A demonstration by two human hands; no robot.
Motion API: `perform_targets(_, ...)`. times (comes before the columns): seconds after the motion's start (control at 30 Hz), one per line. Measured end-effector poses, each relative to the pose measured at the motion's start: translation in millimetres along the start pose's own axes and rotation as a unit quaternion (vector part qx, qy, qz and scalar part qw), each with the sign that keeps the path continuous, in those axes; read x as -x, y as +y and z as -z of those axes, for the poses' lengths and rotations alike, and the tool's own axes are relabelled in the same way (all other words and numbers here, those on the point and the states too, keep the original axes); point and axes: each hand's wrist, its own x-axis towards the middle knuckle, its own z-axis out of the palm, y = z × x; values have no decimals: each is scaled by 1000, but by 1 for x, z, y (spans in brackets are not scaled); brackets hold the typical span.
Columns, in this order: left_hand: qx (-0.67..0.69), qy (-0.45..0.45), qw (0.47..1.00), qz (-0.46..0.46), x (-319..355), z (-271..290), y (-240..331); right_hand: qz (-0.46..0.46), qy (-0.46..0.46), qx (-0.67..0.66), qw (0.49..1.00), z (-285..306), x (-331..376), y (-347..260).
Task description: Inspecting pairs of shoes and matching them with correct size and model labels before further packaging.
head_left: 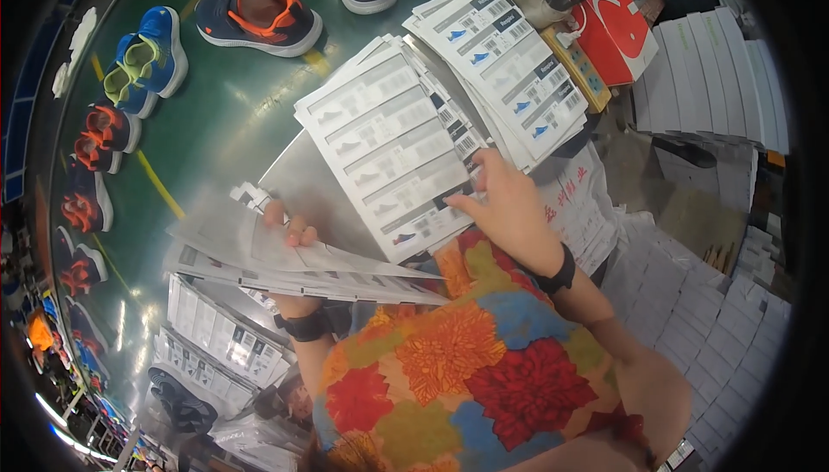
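Head view: here's the glossy green tabletop with yellow lines (216, 109), sweeping round from 12 to 9 o'clock.
Garment: a bright flower-patterned cloth garment (449, 351) fills 6 o'clock, right up against the work, so the papers sit within easy reach.
Shoe row: navy-and-orange and blue-and-lime sports shoes with white soles (259, 27) curve from 12 to 9 o'clock, lined along the rim, likely leaving the middle for paper.
Near stack: white rectangular paper label sheets with shoe pictures (371, 152), just off centre towards 11 o'clock, flat and slightly fanned, perhaps making edges easy to find.
Far stack: white paper label sheets with blue shoe pictures (509, 66) at 1 o'clock, close beside but its own pile, I'd judge to separate designs.
Bundle: a thin, drooping batch of white paper label sheets (345, 269) at 8 o'clock, supported by hand.
Left hand (292, 226): fingers curled over the bundle's far edge, gripping it; palm hidden beneath.
Right hand (508, 204): 3 o'clock, thumb and forefinger bent at the near stack's edge, maybe steadying it; whether paper is pinched, I can't tell.
Wristbands: black bands (557, 272) at 4 and 7 o'clock.
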Motion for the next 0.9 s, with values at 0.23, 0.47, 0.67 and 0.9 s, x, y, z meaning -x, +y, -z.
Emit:
perform_targets(0.23,-134,-1,990,-37,-16,-9,-3,11,-62,-192,979,13,-9,5)
perform_targets(0.47,-334,110,934,-62,-52,-35,-42,73,295,-145,942,62,-15,-8)
perform_targets(0.67,-509,162,833,-144,-58,-26,-62,99,295,-374,874,77,-24,-31)
perform_targets(0.9,-494,17,867,-70,-1,-93,4,79,22,-533,842,41,-18,-66)
